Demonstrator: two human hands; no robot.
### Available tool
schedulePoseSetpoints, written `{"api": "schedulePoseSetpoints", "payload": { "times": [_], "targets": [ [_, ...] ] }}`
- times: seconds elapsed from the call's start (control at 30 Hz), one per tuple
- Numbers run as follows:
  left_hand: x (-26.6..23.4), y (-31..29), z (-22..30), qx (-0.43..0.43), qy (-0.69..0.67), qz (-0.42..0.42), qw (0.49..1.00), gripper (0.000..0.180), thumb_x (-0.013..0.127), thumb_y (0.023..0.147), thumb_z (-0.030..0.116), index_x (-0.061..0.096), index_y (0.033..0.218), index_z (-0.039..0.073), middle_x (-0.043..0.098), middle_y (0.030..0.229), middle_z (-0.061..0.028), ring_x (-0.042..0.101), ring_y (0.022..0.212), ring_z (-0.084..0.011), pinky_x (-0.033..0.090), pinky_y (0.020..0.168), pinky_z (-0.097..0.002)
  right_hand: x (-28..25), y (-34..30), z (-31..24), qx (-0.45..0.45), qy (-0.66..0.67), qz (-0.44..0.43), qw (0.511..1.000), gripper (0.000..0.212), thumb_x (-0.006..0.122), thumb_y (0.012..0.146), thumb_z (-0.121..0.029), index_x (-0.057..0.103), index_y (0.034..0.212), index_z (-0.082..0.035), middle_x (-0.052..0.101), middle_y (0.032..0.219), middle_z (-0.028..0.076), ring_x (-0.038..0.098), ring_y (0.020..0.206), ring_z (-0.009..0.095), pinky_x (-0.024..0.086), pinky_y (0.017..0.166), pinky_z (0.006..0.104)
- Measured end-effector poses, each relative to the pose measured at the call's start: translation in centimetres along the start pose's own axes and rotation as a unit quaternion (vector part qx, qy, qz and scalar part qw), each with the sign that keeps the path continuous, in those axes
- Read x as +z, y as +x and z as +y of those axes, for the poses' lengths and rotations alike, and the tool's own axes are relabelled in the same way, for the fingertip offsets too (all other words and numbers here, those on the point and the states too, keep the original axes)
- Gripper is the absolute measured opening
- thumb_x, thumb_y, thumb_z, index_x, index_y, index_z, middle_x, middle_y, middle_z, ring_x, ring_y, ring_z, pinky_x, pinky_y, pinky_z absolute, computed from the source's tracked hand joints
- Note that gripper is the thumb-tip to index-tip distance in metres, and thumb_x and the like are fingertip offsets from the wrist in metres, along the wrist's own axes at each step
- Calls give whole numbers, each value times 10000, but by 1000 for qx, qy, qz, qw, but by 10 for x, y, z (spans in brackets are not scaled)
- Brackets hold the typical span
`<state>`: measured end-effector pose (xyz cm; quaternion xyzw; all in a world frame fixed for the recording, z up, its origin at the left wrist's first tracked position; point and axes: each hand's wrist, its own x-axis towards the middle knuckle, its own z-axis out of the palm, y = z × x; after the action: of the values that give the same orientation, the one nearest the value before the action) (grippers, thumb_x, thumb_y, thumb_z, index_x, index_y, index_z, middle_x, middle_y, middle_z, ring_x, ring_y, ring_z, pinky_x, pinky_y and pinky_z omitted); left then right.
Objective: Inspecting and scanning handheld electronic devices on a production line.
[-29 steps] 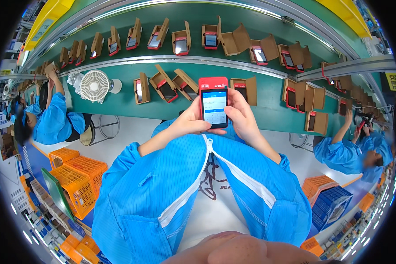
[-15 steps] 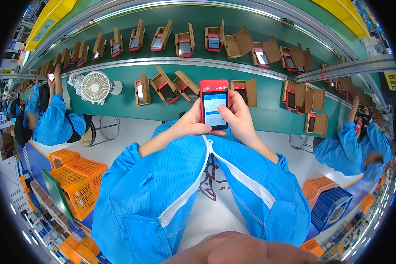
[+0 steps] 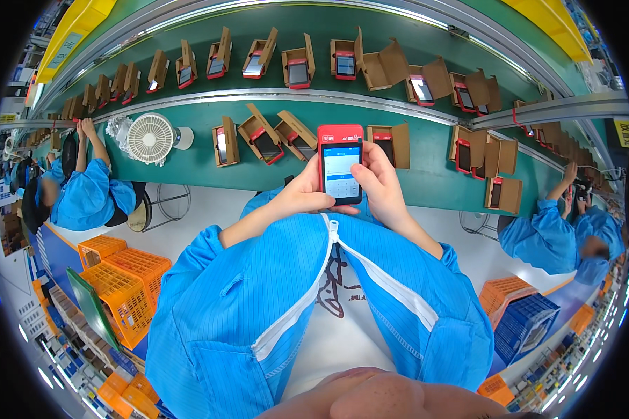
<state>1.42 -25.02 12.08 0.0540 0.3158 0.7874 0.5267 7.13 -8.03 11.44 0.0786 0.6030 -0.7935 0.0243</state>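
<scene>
A red-and-black handheld payment terminal (image 3: 342, 164) is held upright before my chest, its lit screen showing a light page with a keypad. My left hand (image 3: 302, 193) is closed around its lower left side, thumb along the bottom edge. My right hand (image 3: 381, 187) grips the right side, fingers behind it and thumb resting on the right part of the screen. Just beyond, on the green bench, lie open cardboard boxes with similar terminals: one box (image 3: 295, 136) left of the held terminal and another box (image 3: 399, 145) partly behind my right hand.
A white fan (image 3: 151, 138) stands on the bench at left. Past a metal rail, a row of open boxes (image 3: 298, 66) with terminals lines the far lane. Orange crates (image 3: 128, 293) and a blue crate (image 3: 526, 327) sit behind me. Co-workers in blue (image 3: 94, 199) work on both sides.
My right thumb has shifted slightly up and right on the screen. Several far-lane boxes have slid a little to the right. The left co-worker's hands no longer show a lit terminal.
</scene>
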Motion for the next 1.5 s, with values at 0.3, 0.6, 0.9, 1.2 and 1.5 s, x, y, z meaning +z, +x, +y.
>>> {"api": "schedulePoseSetpoints", "payload": {
  "times": [0.3,0.6,0.9,1.2,1.5],
  "targets": [
    [-2,3,-2,2,-4,3,1000,872,477,748,-121,63,1463,160,312,1412,-140,424,1273,-330,495,936,-508,1,0,-5,7,-32,-3,999,475,557,905,-116,358,1311,30,537,1172,127,542,1064,155,452,908,293],
    [-7,9,-5,7,-7,-26,1000,901,514,749,-91,38,1469,166,299,1421,-145,432,1265,-322,497,934,-500,-5,6,-2,3,-8,10,1000,392,558,904,-118,411,1242,19,563,1124,108,559,1014,134,456,881,278],
    [-6,13,-8,12,2,-26,1000,902,526,743,-72,49,1471,165,308,1411,-156,456,1237,-307,505,924,-474,-7,8,0,15,-33,44,998,289,540,933,-157,463,1155,9,574,1066,82,552,952,103,454,838,258],
    [-10,23,-5,7,-30,-23,999,892,482,742,-94,54,1476,175,303,1422,-137,454,1241,-302,506,922,-474,-11,11,-1,3,-48,48,998,357,496,948,-187,439,1242,7,573,1100,81,527,1006,124,415,903,280],
    [-28,52,-6,31,-18,-75,997,1099,682,716,431,-46,1493,160,78,1545,-98,92,1432,-278,160,1117,-521,-28,34,2,30,-313,42,949,824,744,724,-285,325,1338,70,484,1245,275,518,1151,379,443,939,394]
  ]
}}
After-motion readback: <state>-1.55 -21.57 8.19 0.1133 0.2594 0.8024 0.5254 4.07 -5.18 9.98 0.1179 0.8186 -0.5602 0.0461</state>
